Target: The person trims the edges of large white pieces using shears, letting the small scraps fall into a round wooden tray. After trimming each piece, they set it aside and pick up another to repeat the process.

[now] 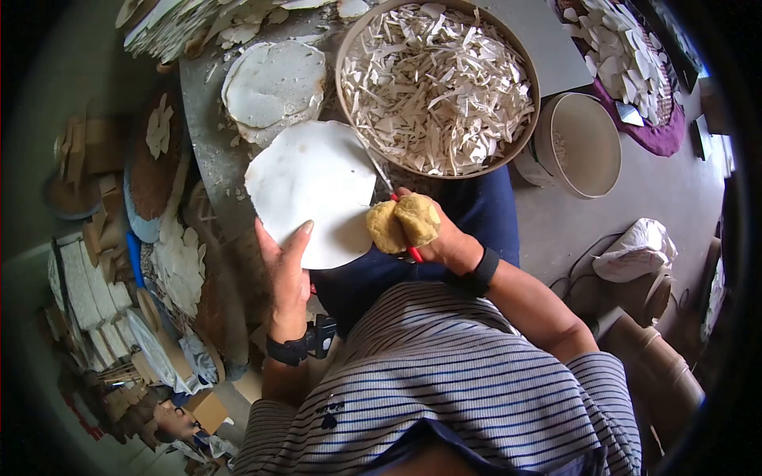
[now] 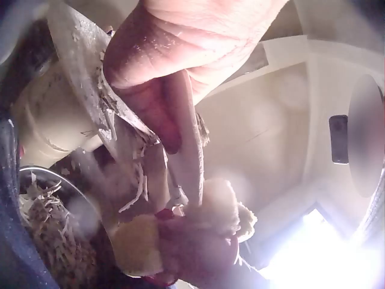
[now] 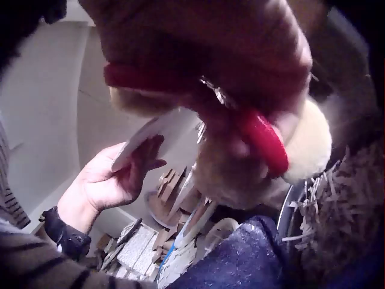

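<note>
Holding the white disc [image 1: 311, 190] flat at centre frame, left hand [image 1: 284, 278] steadies it so right hand [image 1: 432, 234], gripping red-handled scissors [image 1: 401, 230], cuts over the basket [image 1: 353, 47].

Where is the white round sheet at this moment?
In the head view, the sheet is left of centre, held by the left hand, beside the scissors and just below the basket of strips.

The head view looks straight down from above. The left wrist view peers up from under the left hand [image 2: 180, 54], very close. The right wrist view looks leftward across at it [image 3: 111, 177]. All share the white disc [image 1: 313, 190].
</note>
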A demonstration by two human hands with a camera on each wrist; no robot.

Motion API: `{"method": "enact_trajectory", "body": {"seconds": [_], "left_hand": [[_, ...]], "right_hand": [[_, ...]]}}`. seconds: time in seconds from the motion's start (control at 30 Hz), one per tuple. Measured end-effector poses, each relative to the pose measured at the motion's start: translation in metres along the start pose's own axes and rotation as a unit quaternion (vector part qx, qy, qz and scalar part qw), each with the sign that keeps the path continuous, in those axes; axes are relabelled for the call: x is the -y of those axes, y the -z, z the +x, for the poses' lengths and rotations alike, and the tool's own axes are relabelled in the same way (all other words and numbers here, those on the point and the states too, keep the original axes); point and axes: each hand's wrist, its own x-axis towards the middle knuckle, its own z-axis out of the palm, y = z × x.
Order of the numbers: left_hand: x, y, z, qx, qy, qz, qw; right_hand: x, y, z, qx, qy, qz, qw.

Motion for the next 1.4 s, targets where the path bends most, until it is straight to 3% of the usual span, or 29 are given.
{"method": "enact_trajectory", "body": {"seconds": [0.03,0.07,0.13,0.17,0.23,0.27,0.3,0.33,0.53,0.67,0.8,0.87,0.9,1.0,1.1,1.33,1.4], "left_hand": [[-0.001,-0.001,0.0,-0.002,0.007,-0.006,1.0],[-0.002,0.0,0.0,0.0,0.0,0.0,1.0],[-0.003,0.005,0.003,0.008,0.007,0.006,1.0],[-0.003,0.009,0.005,0.011,0.01,0.01,1.0],[-0.005,0.013,0.008,0.03,0.001,0.016,0.999],[-0.008,0.014,0.008,0.038,0.007,0.024,0.999],[-0.01,0.015,0.008,0.047,0.012,0.031,0.998],[-0.013,0.015,0.007,0.047,0.013,0.029,0.998],[-0.017,0.018,0.007,0.056,0.009,0.031,0.998],[-0.016,0.022,0.007,0.052,0.002,0.039,0.998],[-0.021,0.021,0.006,0.055,-0.009,0.036,0.998],[-0.019,0.024,0.007,0.054,-0.029,0.053,0.997],[-0.019,0.026,0.008,0.052,-0.039,0.062,0.996],[-0.027,0.027,0.007,0.06,-0.031,0.088,0.994],[-0.028,0.028,0.006,0.096,-0.028,0.093,0.991],[-0.026,0.041,0.015,0.116,-0.011,0.111,0.987],[-0.026,0.043,0.017,0.115,-0.007,0.113,0.987]], "right_hand": [[-0.005,-0.001,0.001,0.002,-0.03,0.163,0.986],[0.009,-0.002,0.001,0.026,-0.072,0.327,0.942],[0.037,-0.001,0.0,0.043,-0.107,0.346,0.931],[0.051,-0.001,0.0,0.035,-0.1,0.204,0.973],[0.058,0.001,-0.001,0.026,-0.04,-0.079,0.996],[0.055,0.003,0.0,0.011,0.008,-0.217,0.976],[0.042,0.008,0.0,0.002,0.094,-0.34,0.936],[0.058,0.01,0.001,0.015,0.133,-0.453,0.881],[0.038,0.006,-0.004,0.006,0.091,-0.279,0.956],[0.042,0.004,-0.008,0.019,0.056,-0.2,0.978],[0.025,0.002,-0.004,0.041,0.013,-0.041,0.998],[0.029,0.001,0.0,0.038,0.03,-0.074,0.996],[0.032,0.002,-0.002,0.033,0.058,-0.157,0.985],[0.056,0.003,-0.004,0.021,0.158,-0.4,0.903],[0.052,0.006,-0.001,0.01,0.196,-0.454,0.869],[0.052,-0.001,-0.009,0.021,0.069,-0.269,0.96],[0.032,-0.001,-0.009,0.003,0.003,-0.134,0.991]]}}
